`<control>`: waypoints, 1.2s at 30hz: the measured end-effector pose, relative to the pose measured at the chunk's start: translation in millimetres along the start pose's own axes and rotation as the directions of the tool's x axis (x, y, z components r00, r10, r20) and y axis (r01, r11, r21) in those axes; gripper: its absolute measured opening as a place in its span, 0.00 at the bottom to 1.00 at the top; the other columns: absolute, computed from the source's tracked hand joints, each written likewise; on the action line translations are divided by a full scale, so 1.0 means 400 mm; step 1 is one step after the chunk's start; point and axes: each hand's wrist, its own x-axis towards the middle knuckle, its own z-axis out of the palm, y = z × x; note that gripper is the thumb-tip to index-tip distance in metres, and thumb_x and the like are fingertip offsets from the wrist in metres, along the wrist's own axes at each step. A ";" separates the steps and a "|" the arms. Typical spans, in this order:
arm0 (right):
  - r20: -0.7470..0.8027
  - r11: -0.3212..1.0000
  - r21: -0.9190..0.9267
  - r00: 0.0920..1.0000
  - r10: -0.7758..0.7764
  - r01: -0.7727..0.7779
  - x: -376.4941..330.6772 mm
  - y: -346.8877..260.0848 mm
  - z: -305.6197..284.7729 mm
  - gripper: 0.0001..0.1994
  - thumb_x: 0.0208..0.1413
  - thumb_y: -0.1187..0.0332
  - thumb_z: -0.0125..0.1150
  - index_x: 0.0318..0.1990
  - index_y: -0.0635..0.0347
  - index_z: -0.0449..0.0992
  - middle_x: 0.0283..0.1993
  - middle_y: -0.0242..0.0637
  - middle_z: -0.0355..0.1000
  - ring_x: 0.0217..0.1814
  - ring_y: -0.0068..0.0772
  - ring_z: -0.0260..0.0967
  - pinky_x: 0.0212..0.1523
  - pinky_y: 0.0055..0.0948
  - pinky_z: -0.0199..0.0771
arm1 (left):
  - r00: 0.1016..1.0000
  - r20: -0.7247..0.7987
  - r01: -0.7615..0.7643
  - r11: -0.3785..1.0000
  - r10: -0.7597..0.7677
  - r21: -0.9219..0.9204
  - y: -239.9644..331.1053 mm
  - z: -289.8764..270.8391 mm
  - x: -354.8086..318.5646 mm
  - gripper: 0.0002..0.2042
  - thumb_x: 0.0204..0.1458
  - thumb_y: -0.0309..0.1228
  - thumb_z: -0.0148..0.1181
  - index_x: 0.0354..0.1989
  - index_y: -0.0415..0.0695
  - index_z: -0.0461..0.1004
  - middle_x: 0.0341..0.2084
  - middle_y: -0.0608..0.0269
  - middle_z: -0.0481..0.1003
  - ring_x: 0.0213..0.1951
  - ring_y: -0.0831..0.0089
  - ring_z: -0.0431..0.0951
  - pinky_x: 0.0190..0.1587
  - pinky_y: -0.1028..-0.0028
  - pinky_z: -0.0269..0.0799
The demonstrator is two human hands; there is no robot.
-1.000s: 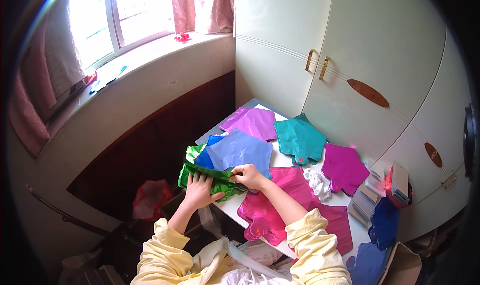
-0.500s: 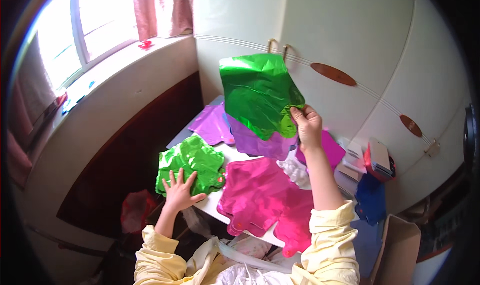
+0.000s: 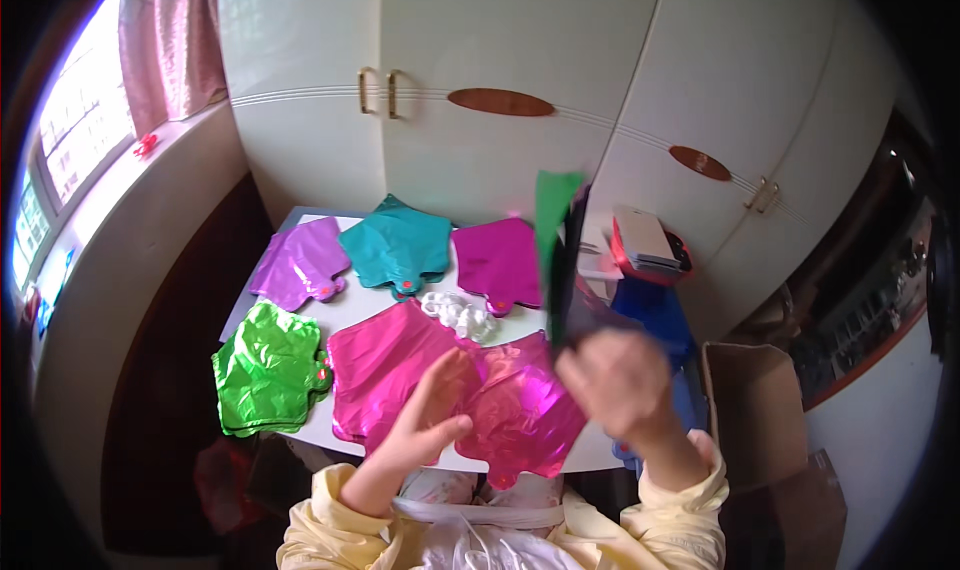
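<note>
Well, hands [image 3: 422,418] [image 3: 620,385] apart (left straight-fingered, right blurred)

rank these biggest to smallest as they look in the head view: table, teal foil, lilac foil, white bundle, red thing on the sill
1. Table
2. Teal foil and lilac foil: too close to rank
3. White bundle
4. Red thing

A bright window [image 3: 85,110] and pink curtain [image 3: 185,50] stand left of a cream wardrobe [image 3: 500,30] with gold handles [image 3: 392,96].
</note>
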 end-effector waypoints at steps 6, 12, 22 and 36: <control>0.323 0.963 0.231 0.944 0.058 -0.138 -0.200 -0.256 0.022 0.08 0.50 0.69 0.57 0.30 0.65 0.76 0.40 0.42 0.73 0.45 0.36 0.71 0.42 0.27 0.74 | 0.971 -0.113 0.118 0.833 -0.211 -0.540 -0.095 0.143 -0.100 0.36 0.51 0.35 0.63 0.67 0.47 0.51 0.61 0.60 0.61 0.57 0.63 0.67 0.54 0.63 0.68; 0.463 0.817 0.401 0.861 0.210 -0.415 -0.355 -0.419 0.103 0.10 0.49 0.68 0.58 0.39 0.59 0.78 0.48 0.38 0.72 0.51 0.35 0.70 0.52 0.30 0.73 | 0.733 -0.343 0.405 0.783 -0.587 -0.472 -0.189 0.109 -0.099 0.18 0.58 0.25 0.48 0.58 0.42 0.62 0.51 0.57 0.71 0.52 0.61 0.71 0.54 0.62 0.68; 0.465 0.498 0.067 0.468 0.751 -0.865 -0.557 -0.387 0.037 0.33 0.58 0.49 0.55 0.61 0.67 0.61 0.64 0.61 0.54 0.65 0.62 0.54 0.62 0.51 0.55 | 0.825 -0.393 0.283 0.899 -0.406 -0.335 -0.213 0.062 -0.088 0.20 0.62 0.24 0.42 0.63 0.39 0.57 0.56 0.57 0.67 0.57 0.65 0.68 0.58 0.66 0.65; 0.534 0.492 0.094 0.461 0.709 -0.866 -0.565 -0.323 0.087 0.30 0.57 0.51 0.56 0.59 0.66 0.63 0.63 0.61 0.56 0.62 0.63 0.58 0.59 0.50 0.60 | 0.741 -0.302 0.669 0.701 -0.600 0.248 -0.160 0.025 0.003 0.12 0.62 0.30 0.46 0.48 0.37 0.71 0.27 0.74 0.70 0.28 0.81 0.68 0.32 0.78 0.67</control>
